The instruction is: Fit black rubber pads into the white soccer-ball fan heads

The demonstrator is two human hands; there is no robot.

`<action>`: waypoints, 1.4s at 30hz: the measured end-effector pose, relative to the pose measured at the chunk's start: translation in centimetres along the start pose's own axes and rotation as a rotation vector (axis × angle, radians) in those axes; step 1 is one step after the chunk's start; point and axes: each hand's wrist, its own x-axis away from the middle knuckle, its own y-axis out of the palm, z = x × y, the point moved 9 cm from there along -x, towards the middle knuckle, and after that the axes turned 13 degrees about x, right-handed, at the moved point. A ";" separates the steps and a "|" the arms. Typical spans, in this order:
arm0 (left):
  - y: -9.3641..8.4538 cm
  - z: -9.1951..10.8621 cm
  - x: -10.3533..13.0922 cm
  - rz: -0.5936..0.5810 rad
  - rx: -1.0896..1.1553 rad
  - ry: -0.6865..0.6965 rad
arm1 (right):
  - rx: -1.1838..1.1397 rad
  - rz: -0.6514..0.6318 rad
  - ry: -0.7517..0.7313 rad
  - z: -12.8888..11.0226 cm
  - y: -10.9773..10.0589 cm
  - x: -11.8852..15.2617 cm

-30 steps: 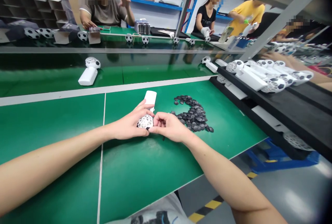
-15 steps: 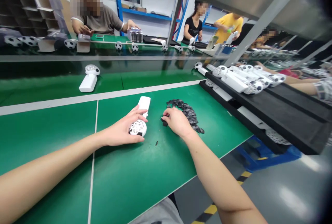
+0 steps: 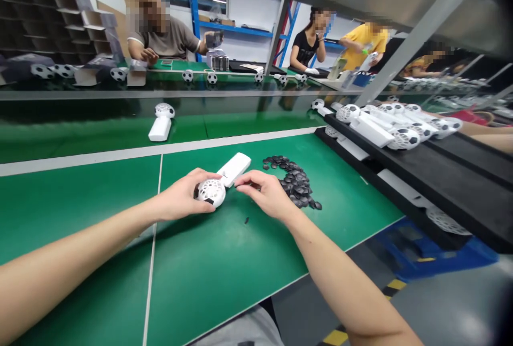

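My left hand (image 3: 184,193) is wrapped round the latticed ball head of a white handheld fan (image 3: 212,194), whose head carries a few black patches. The fan's flat white handle points away to the upper right over the green tabletop. Beside that handle, my right hand (image 3: 262,191) pinches a small black patch (image 3: 236,186), mostly covered by the fingertips. A heap of loose black patches (image 3: 298,183) lies just right of my right hand. One thin black piece (image 3: 247,220) rests alone on the green surface nearer to me.
Another fan (image 3: 161,124) lies on the green belt beyond the pale strip (image 3: 176,148). To the right, stacked black trays (image 3: 425,164) hold several football-patterned fans. A slanted metal post (image 3: 425,30) rises behind them. Across the line, people work among small footballs and boxes.
My right hand has moved left from the heap to the fan, carrying a black patch. My left hand has turned the fan so its handle leans further right.
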 end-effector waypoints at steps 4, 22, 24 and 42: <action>0.2 0.5 0.0 -0.029 0.001 0.027 | -0.006 -0.060 -0.163 -2.5 1.2 0.4; 1.1 1.4 -0.2 0.095 -0.074 0.123 | 0.017 -0.014 -0.160 -2.6 2.2 -0.1; 1.2 1.4 -0.1 0.094 -0.063 0.123 | 0.030 -0.013 -0.159 -2.5 2.2 -0.1; -2.8 0.7 0.1 0.217 0.035 0.144 | 0.154 0.139 -0.052 -0.6 -0.3 -0.9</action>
